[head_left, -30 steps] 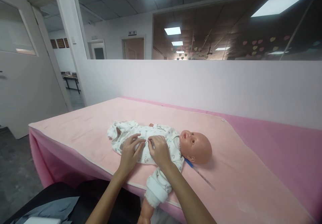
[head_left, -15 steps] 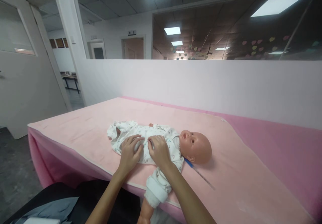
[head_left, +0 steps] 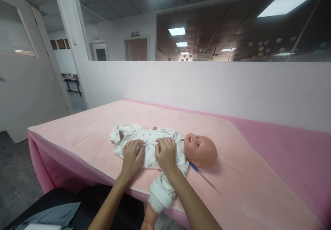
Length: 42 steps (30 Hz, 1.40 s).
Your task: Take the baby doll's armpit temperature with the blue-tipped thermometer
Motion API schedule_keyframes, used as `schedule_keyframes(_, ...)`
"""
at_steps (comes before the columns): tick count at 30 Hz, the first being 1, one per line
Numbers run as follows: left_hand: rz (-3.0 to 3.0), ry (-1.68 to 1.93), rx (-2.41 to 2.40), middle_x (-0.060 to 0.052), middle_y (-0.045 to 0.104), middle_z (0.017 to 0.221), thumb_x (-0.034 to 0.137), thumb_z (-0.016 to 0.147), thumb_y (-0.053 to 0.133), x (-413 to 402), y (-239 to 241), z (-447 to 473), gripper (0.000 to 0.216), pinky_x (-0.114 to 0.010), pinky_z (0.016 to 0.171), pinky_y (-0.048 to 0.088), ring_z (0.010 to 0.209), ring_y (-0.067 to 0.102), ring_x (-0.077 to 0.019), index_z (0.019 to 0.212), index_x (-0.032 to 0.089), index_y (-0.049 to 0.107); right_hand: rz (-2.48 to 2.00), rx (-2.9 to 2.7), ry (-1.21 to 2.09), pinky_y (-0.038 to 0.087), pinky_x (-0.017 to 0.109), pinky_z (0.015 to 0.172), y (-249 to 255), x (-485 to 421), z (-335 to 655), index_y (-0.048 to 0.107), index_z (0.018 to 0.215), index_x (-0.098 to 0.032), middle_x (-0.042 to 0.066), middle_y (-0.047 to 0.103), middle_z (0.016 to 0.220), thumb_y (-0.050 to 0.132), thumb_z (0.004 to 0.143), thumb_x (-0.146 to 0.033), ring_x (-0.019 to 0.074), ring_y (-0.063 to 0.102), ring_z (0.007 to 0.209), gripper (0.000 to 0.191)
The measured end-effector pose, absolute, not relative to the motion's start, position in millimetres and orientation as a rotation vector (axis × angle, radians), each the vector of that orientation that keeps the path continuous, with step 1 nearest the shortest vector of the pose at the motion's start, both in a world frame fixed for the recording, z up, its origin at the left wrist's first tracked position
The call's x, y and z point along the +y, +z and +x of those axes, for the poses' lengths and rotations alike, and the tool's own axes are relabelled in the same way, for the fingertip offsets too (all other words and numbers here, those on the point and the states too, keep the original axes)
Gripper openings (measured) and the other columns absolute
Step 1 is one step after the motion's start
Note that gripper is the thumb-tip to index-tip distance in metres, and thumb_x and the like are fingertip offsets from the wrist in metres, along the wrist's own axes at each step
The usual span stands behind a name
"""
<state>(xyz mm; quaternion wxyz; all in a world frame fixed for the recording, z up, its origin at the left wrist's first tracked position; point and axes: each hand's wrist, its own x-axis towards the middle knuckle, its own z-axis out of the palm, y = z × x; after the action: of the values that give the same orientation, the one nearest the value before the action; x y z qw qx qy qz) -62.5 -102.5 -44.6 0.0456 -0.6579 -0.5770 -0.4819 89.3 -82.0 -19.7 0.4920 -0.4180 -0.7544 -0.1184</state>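
Observation:
A baby doll [head_left: 203, 151] lies on its back on the pink-covered table, its head to the right. It wears a white printed baby outfit [head_left: 151, 159]. With fingers curled, my left hand [head_left: 132, 153] pinches the front of the outfit near the doll's lower belly. My right hand [head_left: 166, 151] is closed on the same front, nearer the chest, and a line of cloth runs taut between the two hands. The fingertips are partly hidden. A cuffed sleeve [head_left: 162, 192] with the doll's arm hangs over the near table edge, beside my right forearm.
A thin clear stick with a blue end [head_left: 207, 180] lies by the doll's head. The peach-pink cover [head_left: 258, 195] spreads over the table, with darker pink cloth [head_left: 289, 147] along the back right. A white wall [head_left: 201, 88] with a window rises behind; a door [head_left: 28, 85] stands left.
My right hand has shifted slightly right and my left slightly left, widening the gap between them. The outfit's front is now stretched between the hands. The doll has stayed in place.

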Motion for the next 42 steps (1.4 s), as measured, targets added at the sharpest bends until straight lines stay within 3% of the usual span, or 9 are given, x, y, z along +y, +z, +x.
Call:
schedule_keyframes(21, -1.994, -1.524, -1.742, -0.002, 0.065, 0.092, 0.03, 0.085, 0.043, -100.3, -46.4, -64.3, 0.021, -0.04, 0.084, 0.037, 0.089, 0.054, -0.022, 0.094, 0.024, 0.06, -1.086, -1.822, -0.279, 0.033, 0.033, 0.078, -22.6, -78.9, 89.6, 0.056, 0.074, -0.02, 0.002, 0.06, 0.074, 0.046, 0.07, -0.006, 0.0169, 0.048, 0.072, 0.018)
schedule_keyframes(42, -1.814, -1.818, -1.727, -0.005, 0.06, 0.097, 0.018, 0.08, 0.04, -97.7, -50.3, -72.1, 0.026, -0.037, 0.078, 0.045, 0.087, 0.055, -0.0214, 0.1, 0.021, 0.056, -1.093, -1.836, -0.314, 0.032, 0.032, 0.075, -24.3, -77.6, 89.8, 0.054, 0.067, -0.02, 0.002, 0.056, 0.071, 0.046, 0.072, -0.008, 0.0163, 0.045, 0.07, 0.015)
